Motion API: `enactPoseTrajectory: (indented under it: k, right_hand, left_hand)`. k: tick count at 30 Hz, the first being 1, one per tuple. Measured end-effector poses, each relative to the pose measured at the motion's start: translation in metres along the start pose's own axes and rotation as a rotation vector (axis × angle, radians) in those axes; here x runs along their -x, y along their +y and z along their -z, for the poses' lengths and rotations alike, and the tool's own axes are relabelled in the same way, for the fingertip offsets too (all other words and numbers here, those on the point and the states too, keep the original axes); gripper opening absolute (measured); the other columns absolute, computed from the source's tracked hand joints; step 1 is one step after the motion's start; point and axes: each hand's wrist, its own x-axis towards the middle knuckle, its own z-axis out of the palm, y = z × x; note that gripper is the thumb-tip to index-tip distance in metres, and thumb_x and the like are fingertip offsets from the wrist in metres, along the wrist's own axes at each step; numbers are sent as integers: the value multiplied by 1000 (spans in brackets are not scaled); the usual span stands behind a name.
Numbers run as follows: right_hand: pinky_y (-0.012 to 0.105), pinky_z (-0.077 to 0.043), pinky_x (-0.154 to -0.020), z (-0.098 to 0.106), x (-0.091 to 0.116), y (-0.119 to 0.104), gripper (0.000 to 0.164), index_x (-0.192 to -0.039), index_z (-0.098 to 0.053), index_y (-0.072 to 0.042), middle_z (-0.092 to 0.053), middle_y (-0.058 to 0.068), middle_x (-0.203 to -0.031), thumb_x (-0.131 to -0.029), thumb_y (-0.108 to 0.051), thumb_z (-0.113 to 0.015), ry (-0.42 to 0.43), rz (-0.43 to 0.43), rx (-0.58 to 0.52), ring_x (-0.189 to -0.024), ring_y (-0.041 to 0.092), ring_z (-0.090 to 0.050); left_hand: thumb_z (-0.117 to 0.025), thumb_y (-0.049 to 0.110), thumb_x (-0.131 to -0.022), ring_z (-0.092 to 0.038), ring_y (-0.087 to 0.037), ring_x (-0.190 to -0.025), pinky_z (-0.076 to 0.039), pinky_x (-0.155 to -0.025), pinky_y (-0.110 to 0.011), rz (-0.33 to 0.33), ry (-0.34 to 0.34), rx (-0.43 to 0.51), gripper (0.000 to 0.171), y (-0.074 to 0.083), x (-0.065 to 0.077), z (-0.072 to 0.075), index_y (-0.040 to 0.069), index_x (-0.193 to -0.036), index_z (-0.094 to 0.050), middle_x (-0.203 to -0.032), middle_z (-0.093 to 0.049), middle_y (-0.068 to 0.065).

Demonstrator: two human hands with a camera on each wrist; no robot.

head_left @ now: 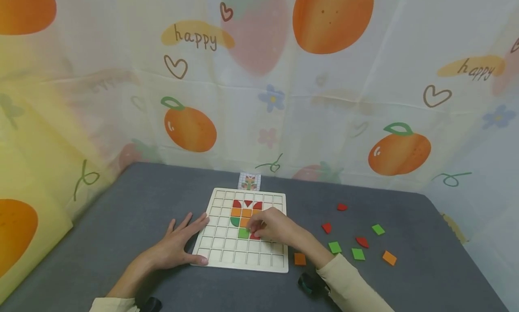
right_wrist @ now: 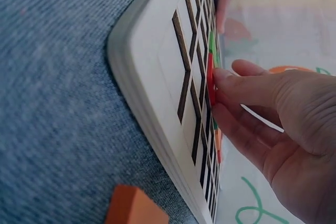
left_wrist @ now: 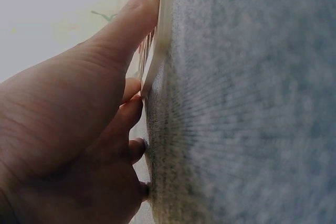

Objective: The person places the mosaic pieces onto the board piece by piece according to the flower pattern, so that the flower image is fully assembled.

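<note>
A white grid board (head_left: 233,257) lies on the grey table. My left hand (head_left: 174,245) rests at its left edge, fingers spread, with the thumb on the near left corner. Over the middle of the board, my right hand (head_left: 273,225) pinches a red tile (right_wrist: 211,80) between thumb and fingers, low against the grid. Beside that tile lies a light green square (head_left: 243,233). Farther up sit orange squares (head_left: 236,212), a dark green rounded tile (head_left: 235,221), and red tiles (head_left: 248,203) along the top. My right hand hides part of the pattern.
A small pattern card (head_left: 249,180) stands or lies behind the board. Several loose red (head_left: 362,242), green (head_left: 358,254) and orange tiles (head_left: 389,258) are scattered to the right. One orange square (head_left: 300,259) lies near the board's right edge. A printed curtain (head_left: 243,118) hangs behind the table.
</note>
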Motion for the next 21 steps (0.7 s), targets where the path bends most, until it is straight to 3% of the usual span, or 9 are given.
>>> enactPoseTrajectory:
  k: [7,15,21]
  right_hand:
    - [19,-52,-75,4,6,1,15,-100,-75,-9,-72,-4,-90,-86,-5,-74,7,-23,-5,-82,1,-63]
    - [28,-54,-79,26,19,9,16,-105,-73,-5,-72,3,-96,-89,-4,-70,55,-9,25,-88,11,-66]
    - [26,-54,-77,40,33,28,17,-106,-73,-7,-72,2,-99,-89,-4,-70,86,-85,71,-88,11,-66]
  left_hand:
    - [-82,54,-67,-6,-50,-145,7,-106,-71,-14,-3,2,108,0,-2,-1,10,-153,-34,-160,-26,-15]
    - [-82,54,-68,-7,-51,-145,6,-106,-72,-27,0,0,107,-2,-2,-1,9,-153,-34,-160,-26,-15]
    - [-82,56,-67,-8,-52,-144,5,-105,-73,-27,14,-19,108,-3,-1,-2,8,-152,-35,-159,-27,-16]
